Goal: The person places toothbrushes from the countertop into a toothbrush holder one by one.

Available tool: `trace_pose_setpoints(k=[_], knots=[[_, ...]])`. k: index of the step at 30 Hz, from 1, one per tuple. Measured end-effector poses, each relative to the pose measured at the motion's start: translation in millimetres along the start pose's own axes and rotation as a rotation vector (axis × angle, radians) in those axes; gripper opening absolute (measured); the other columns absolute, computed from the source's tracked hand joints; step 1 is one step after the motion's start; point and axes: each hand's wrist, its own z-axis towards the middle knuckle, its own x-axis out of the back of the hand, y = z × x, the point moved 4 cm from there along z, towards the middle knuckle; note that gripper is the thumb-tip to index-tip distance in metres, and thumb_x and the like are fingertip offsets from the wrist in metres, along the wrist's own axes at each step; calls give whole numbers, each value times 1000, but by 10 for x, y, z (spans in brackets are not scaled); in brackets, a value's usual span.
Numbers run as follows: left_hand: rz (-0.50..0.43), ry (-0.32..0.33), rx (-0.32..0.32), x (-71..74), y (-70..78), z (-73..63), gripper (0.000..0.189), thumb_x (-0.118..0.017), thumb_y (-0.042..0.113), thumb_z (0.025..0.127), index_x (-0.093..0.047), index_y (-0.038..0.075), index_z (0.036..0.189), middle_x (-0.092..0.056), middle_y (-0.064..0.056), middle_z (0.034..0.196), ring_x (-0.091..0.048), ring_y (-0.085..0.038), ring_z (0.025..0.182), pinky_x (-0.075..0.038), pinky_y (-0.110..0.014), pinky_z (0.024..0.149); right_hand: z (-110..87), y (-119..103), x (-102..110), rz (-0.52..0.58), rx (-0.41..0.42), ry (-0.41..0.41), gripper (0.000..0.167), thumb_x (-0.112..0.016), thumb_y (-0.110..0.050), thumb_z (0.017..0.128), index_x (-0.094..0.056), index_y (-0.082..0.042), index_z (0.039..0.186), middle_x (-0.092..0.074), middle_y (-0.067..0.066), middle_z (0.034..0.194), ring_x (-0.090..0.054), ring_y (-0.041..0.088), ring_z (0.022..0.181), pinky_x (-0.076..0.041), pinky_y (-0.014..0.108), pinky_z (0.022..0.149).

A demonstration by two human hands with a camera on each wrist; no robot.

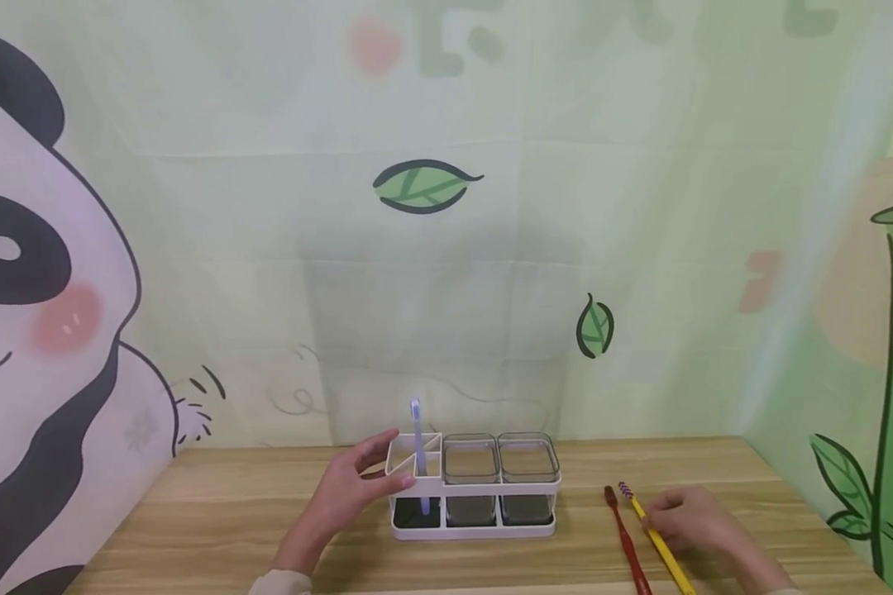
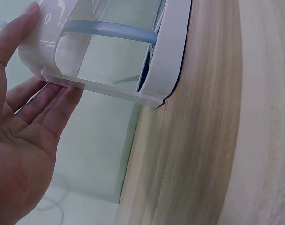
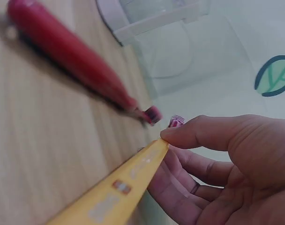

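Note:
A white toothbrush holder (image 1: 484, 489) stands on the wooden table. My left hand (image 1: 342, 496) grips its left end, thumb at the front and fingers round the back, as the left wrist view shows too. In the divided left section a light blue toothbrush (image 1: 418, 438) stands upright, bristles up. To the right of the holder, my right hand (image 1: 688, 521) pinches a yellow toothbrush (image 3: 128, 180) between thumb and fingers near its neck. Beside it lies a red toothbrush (image 1: 627, 541), its head pointing towards the back wall.
Two clear square cups (image 1: 528, 478) sit side by side in the middle and right sections of the holder. Behind the wooden table (image 1: 231, 512) hangs a pale green cloth (image 1: 446, 314) printed with a panda and leaves.

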Motion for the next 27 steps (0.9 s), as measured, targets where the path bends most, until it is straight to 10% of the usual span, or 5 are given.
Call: trace_pose_setpoints(k=[11, 27], knots=[[-7, 0, 2, -1, -4, 0, 75, -90, 20, 88, -55, 0, 152, -62, -24, 144, -61, -42, 131, -56, -47, 104, -99, -312, 148, 157, 188, -58, 27, -68, -2, 100, -63, 21, 115, -74, 12, 97, -72, 27, 85, -66, 40, 75], [-2, 1, -16, 6, -6, -5, 75, -90, 21, 88, -56, 0, 151, -63, -25, 142, -63, -42, 128, -55, -48, 105, -214, -960, 92, 238, 247, 37, 37, -75, -21, 101, -66, 8, 123, -76, 14, 111, -76, 27, 94, -63, 42, 90]])
